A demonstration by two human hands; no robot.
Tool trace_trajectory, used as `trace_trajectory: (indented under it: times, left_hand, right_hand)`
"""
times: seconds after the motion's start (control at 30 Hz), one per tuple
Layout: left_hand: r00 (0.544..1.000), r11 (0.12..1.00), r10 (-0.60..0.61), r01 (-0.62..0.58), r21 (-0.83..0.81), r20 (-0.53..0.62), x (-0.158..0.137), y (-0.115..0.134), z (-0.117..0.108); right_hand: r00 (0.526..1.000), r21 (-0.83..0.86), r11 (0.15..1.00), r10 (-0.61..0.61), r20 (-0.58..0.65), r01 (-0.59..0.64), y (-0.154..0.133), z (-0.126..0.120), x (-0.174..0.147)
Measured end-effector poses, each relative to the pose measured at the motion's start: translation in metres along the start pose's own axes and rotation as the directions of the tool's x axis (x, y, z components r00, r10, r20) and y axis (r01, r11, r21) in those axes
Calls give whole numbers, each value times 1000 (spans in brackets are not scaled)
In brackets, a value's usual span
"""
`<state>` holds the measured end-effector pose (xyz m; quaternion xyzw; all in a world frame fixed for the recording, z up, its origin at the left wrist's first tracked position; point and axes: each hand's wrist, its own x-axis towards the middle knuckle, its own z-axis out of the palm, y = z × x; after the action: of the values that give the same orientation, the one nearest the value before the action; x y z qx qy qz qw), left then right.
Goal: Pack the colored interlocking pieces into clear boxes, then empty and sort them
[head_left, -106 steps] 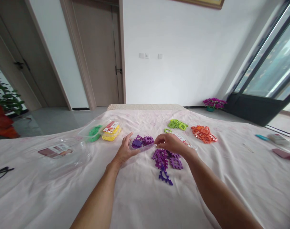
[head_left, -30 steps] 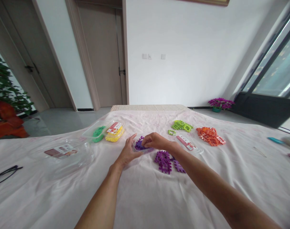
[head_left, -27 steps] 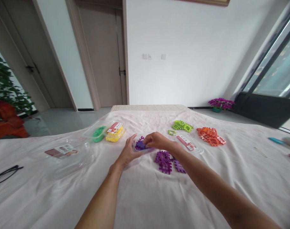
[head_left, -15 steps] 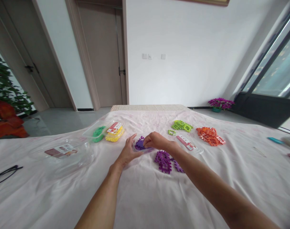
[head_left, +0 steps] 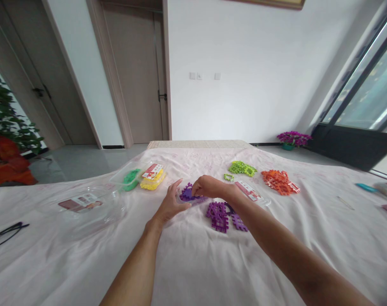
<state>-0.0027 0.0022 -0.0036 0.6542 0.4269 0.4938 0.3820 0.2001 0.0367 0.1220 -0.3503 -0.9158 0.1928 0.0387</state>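
My left hand curves round the left end of a small clear plastic box, thumb along the near side and fingers at the far side. Purple notched plastic building pieces lie inside it. Over the box's right part, my right hand is closed, fingertips pointing down at a purple piece; the tips themselves are partly hidden. A loose pile of purple pieces rests on the cloth just in front, partly behind my right forearm. A clear lid with a label lies to the right, beyond that forearm.
Light green pieces and orange pieces form piles at the right. On the left are a green-filled box, a yellow-filled box, a large clear container and black glasses. A pale cloth covers the table.
My right hand has shifted very slightly over the box, its fingers still among the purple pieces. My left hand stays at the box's left end.
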Motion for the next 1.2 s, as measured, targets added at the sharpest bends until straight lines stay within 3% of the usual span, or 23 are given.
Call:
trace_trajectory:
  times: [0.13,0.23,0.37,0.6,0.73,0.87,0.97,1.07,1.2]
  left_hand:
    - [1000,999,10,-10,33,-11,0,2,0]
    - [1000,999,23,-22,49,-21,0,3,0]
    - [1000,1000,18,-17,19,-9,1,1,0]
    - [1000,1000,20,-20,24,-10,1,-1,0]
    - [1000,1000,13,-13,12,-4,1,0,0]
    - [1000,1000,10,-10,21,-5,2,-1,0]
    - [1000,1000,14,-14,19,-1,1,-3,-1]
    - [1000,1000,19,-18,12,-3,1,-1,-1]
    - [999,999,33,-32,15,-16,0,1,0]
  right_hand:
    - [1000,-23,1000,4,14,-3,2,6,3]
    - [998,-31,999,-38,-51,37,3,19,9]
    - [992,-69,998,-10,-124,1,3,29,11]
    - [997,74,994,-72,-35,75,7,19,3]
    - [993,35,999,15,-115,-11,8,16,2]
    - [937,-98,963,217,-273,-252,5,17,4]
    - [906,-233,898,300,-299,-374,0,24,7]
    - [904,-273,879,311,-294,-391,-2,30,10]
    - [920,-217,914,280,-275,-343,-2,33,11]
